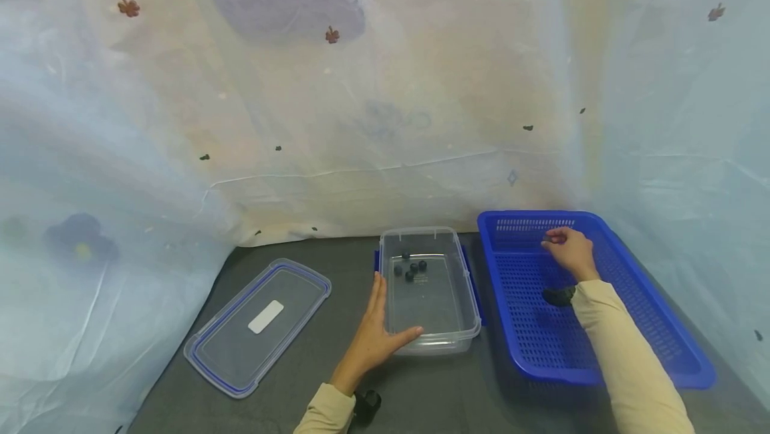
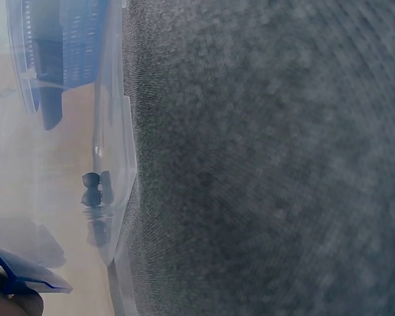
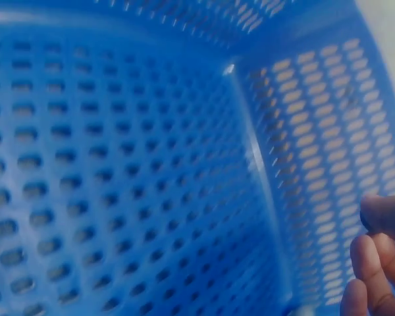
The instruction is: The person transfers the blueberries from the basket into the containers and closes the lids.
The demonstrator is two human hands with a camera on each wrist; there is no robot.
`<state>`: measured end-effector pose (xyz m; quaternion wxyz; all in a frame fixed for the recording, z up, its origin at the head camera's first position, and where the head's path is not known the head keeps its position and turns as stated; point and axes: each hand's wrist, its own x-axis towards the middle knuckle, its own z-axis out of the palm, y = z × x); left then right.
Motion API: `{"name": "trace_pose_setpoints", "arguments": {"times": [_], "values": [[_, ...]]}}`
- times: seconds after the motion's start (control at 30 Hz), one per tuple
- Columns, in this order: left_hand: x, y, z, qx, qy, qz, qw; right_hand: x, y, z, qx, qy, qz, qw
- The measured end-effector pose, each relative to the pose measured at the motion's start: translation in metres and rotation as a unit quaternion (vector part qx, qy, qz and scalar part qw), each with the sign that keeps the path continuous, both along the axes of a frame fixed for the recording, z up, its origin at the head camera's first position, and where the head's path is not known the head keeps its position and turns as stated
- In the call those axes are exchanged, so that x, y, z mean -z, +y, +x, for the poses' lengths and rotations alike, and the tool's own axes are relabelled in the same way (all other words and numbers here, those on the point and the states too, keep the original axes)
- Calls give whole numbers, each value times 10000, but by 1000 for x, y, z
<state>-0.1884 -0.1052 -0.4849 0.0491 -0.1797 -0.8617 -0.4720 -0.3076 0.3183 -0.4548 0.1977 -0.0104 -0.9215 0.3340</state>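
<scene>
A small dark item (image 3: pixel 364 220), mostly hidden, is pinched by the right hand (image 1: pixel 569 253) over the blue perforated basket (image 1: pixel 517 327). The left hand (image 1: pixel 371 340) is spread beside the clear container (image 1: pixel 430 307), where blueberries (image 1: pixel 413 267) are held; its lid (image 1: pixel 259 347) is laid on the counter (image 1: pixel 339 307).

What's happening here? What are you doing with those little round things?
A person's right hand is over the blue basket and seems to pinch a small dark ball. The left hand is at the near left corner of the clear box, fingers spread from the thumb. A few dark balls are in that box. Its lid is off, lying to the left.
</scene>
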Motion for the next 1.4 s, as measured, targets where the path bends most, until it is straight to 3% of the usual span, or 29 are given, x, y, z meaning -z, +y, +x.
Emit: {"name": "trace_pose_setpoints", "arguments": {"times": [0.27, 0.67, 1.0, 1.4], "values": [[1, -1, -1, 9, -16, 23, 10000, -20, -14, 7, -188, 176, -116, 9996], [0, -1, -1, 49, 8, 22, 10000, -33, -23, 19, -228, 415, -192, 9987], [-1, -1, -1, 76, 22, 27, 10000, -50, -40, 30, -188, 268, -489, 9983], [-1, -1, 0, 49, -29, -9, 10000, -76, -68, 42, -619, 199, -1039, 9925]]}}
